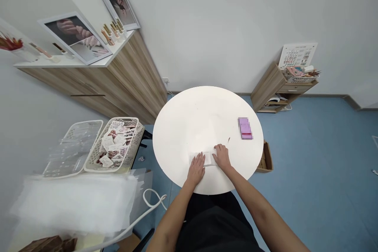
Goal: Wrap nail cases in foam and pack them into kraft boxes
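Observation:
A small flat white wrapped packet point(208, 159) lies near the front edge of the round white table point(189, 114). Resting on its left part is my left hand point(197, 168), fingers extended and pointing away from me. My right hand point(222, 156) touches the packet's right end, its thumb and fingers apart. What is inside the white wrapping cannot be made out. A purple item point(245, 128), blurred into blocks, lies on the table's right side, beyond my right hand. A small dark mark or object point(228, 140) is near the right fingertips.
To the left stand a white basket point(134, 145) of small packets, a basket point(71, 130) of clear plastic packs and a stack of white translucent sheets point(79, 202). A white tube point(130, 224) curves near the table. A cardboard box point(267, 157) is on the floor at right.

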Motion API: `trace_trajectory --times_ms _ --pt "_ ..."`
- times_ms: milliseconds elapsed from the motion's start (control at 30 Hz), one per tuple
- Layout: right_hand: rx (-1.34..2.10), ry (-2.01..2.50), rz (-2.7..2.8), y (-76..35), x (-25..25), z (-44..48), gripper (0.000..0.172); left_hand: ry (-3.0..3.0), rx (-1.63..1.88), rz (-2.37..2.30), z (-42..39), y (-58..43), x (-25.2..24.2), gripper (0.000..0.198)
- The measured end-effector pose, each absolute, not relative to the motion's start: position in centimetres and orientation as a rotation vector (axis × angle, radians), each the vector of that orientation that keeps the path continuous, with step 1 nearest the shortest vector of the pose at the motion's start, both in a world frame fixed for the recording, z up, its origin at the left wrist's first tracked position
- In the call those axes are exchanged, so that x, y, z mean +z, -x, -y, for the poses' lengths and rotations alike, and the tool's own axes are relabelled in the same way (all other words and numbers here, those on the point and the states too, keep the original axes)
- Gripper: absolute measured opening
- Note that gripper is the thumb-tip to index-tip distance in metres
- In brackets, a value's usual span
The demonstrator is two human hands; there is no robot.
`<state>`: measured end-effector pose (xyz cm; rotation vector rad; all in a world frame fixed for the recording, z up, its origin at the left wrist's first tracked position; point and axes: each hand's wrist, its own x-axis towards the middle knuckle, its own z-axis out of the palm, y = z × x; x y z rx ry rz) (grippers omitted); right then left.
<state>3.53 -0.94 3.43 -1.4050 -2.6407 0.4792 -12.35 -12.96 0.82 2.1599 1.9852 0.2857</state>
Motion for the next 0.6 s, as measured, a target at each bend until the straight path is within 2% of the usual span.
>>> trace_trajectory --times_ms 167,333,500,600 --pt "0.475 0.763 2.897 -3.9 4.8 2.5 0.042 -2.129 0.332 -1.888 11.3 13.7 0.8 0.066" --pt "0.559 0.856 2.898 -3.4 4.8 2.3 0.034 -2.025 0.465 -1.823 10.7 14.6 1.9 0.053" --pt "0.79 0.892 2.88 -2.8 5.7 0.3 0.022 -1.859 0.525 -1.753 10.2 16.4 3.6 0.031" --pt "0.898 0.978 2.853 -2.0 6.2 -1.2 0.021 -1.816 0.527 -1.806 9.0 17.2 4.1 0.024"
